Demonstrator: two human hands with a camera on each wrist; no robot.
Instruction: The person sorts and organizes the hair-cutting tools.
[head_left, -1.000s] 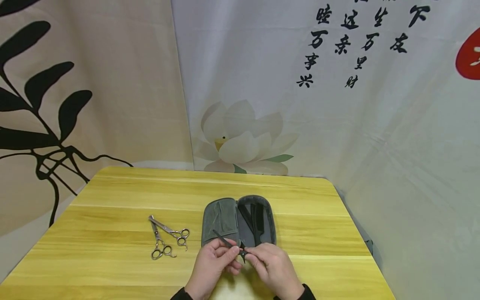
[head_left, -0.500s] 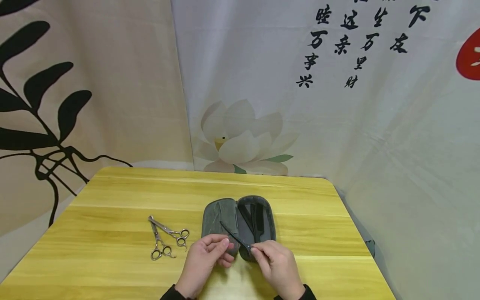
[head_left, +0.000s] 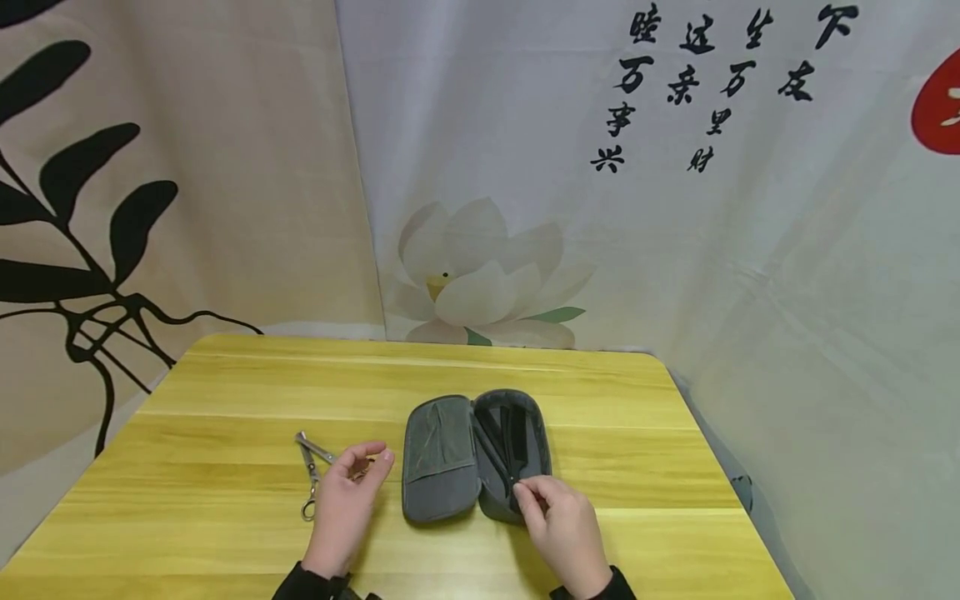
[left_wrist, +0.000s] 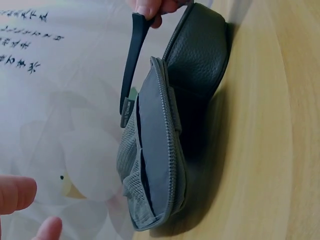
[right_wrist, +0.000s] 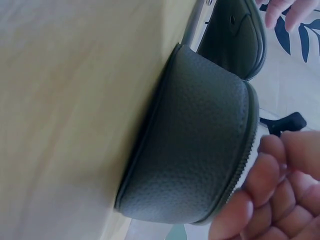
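An open grey zip case (head_left: 441,457) lies on the yellow wooden table (head_left: 225,392), with a black comb (head_left: 517,440) in its right half. My right hand (head_left: 527,493) pinches a slender black clip (left_wrist: 131,60) at the near edge of that right half. The right wrist view shows those curled fingers (right_wrist: 265,200) beside the case's shell (right_wrist: 200,140). My left hand (head_left: 369,458) hovers with relaxed fingers over the ring handles of two silver scissors (head_left: 309,454), left of the case. It holds nothing, and whether it touches them I cannot tell.
Printed cloth backdrops hang behind the table and along its right side. The table's rounded right corner (head_left: 660,367) sits close to the cloth. Bare tabletop lies behind the case and to the far left.
My left hand let go of the black clip and moved left to the scissors. My right hand carried the clip alone to the near edge of the case's right half.
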